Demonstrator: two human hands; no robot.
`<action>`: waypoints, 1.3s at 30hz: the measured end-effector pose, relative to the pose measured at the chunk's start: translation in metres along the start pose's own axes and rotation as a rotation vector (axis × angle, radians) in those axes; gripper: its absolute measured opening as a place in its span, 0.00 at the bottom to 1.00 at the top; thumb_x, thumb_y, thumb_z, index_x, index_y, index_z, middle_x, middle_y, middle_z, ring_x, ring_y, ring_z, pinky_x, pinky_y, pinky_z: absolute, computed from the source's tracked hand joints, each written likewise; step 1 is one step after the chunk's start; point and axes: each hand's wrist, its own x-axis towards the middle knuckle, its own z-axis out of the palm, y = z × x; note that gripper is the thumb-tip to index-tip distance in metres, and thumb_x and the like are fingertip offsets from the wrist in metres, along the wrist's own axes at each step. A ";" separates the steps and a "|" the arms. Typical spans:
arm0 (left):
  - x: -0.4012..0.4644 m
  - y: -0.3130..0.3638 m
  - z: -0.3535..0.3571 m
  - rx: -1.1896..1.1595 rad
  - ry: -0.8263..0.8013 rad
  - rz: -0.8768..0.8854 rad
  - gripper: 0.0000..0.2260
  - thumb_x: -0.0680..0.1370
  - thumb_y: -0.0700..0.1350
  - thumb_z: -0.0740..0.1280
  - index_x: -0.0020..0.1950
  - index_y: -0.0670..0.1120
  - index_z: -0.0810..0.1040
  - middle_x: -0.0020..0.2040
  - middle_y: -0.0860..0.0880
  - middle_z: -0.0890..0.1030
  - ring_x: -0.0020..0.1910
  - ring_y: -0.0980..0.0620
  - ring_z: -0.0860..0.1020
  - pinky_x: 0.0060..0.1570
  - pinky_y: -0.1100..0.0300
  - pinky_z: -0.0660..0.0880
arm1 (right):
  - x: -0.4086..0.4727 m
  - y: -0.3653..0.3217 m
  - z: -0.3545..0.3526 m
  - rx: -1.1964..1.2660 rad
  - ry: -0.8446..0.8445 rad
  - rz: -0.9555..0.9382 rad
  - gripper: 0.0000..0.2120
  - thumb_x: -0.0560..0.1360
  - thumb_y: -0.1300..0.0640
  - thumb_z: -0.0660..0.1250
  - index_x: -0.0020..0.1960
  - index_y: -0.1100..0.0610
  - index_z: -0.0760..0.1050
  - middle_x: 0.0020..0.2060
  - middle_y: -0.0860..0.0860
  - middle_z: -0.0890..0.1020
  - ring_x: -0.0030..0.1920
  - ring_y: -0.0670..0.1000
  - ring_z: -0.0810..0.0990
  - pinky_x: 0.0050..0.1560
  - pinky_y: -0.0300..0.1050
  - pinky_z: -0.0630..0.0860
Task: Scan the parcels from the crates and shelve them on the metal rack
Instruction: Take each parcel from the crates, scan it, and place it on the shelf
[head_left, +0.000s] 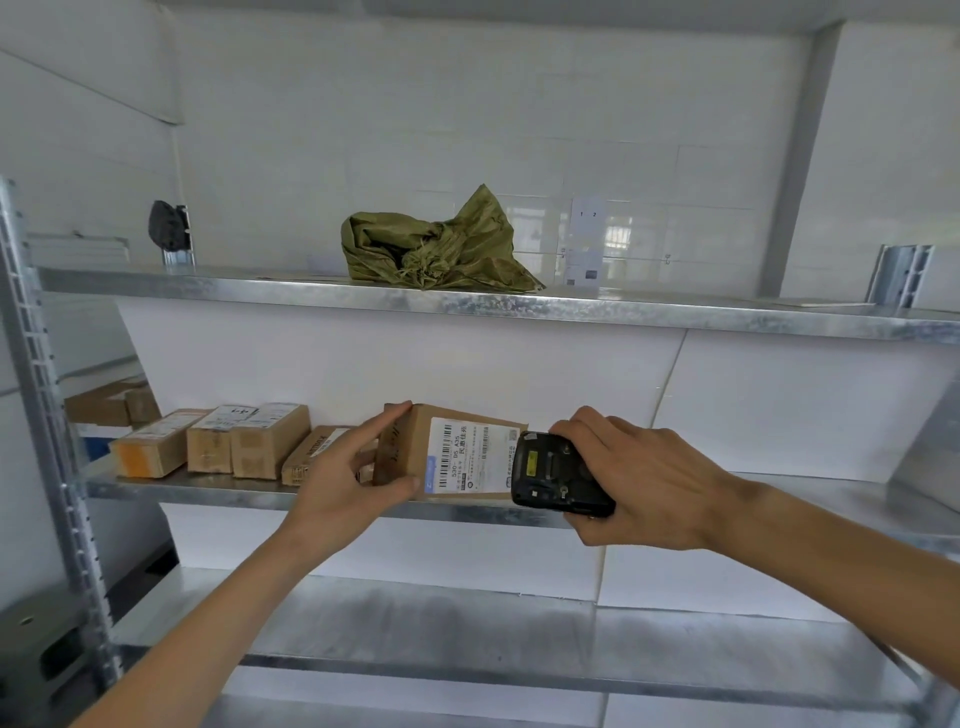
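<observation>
A small cardboard parcel (452, 452) is held against the middle shelf (218, 491) of the metal rack (41, 395), its white label (470, 454) turned toward the camera. It is pinched by the left hand (345, 475), fingers laid along the top left edge and thumb under the lower front corner, so the grip is clamped on the parcel. A black scanner (558, 475) is wrapped by the right hand (631, 480) and pointed at the label from just beside the parcel's right end.

The parcel is judged light and stiff: it is carried by 1 hand without sagging, and its faces look flat and firm. The bare cardboard should give fair friction, while the glossy label may be slicker. It is best taken across its short faces, clear of the barcode.

4 other boxes (218, 441) are lined up to the left on the same shelf, and a crumpled green sack (441, 247) lies on the shelf above.
</observation>
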 end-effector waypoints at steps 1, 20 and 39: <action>0.001 0.001 0.000 -0.002 -0.001 0.007 0.35 0.70 0.33 0.78 0.69 0.63 0.76 0.60 0.66 0.80 0.57 0.59 0.81 0.49 0.66 0.80 | 0.001 0.000 -0.001 -0.018 0.006 0.001 0.35 0.71 0.34 0.59 0.74 0.50 0.63 0.59 0.46 0.71 0.47 0.49 0.76 0.33 0.39 0.71; -0.001 0.008 -0.010 0.041 -0.030 0.074 0.35 0.70 0.34 0.78 0.71 0.61 0.75 0.59 0.74 0.77 0.60 0.59 0.79 0.49 0.65 0.80 | 0.017 -0.001 -0.016 -0.278 0.104 -0.026 0.31 0.67 0.35 0.63 0.62 0.53 0.75 0.47 0.49 0.77 0.35 0.52 0.76 0.26 0.41 0.65; 0.003 0.005 -0.010 0.055 -0.029 0.023 0.36 0.70 0.37 0.80 0.71 0.64 0.75 0.65 0.63 0.78 0.60 0.57 0.80 0.50 0.65 0.80 | 0.019 -0.008 -0.024 -0.231 -0.006 0.005 0.35 0.71 0.34 0.65 0.71 0.53 0.68 0.55 0.49 0.74 0.40 0.52 0.76 0.26 0.41 0.56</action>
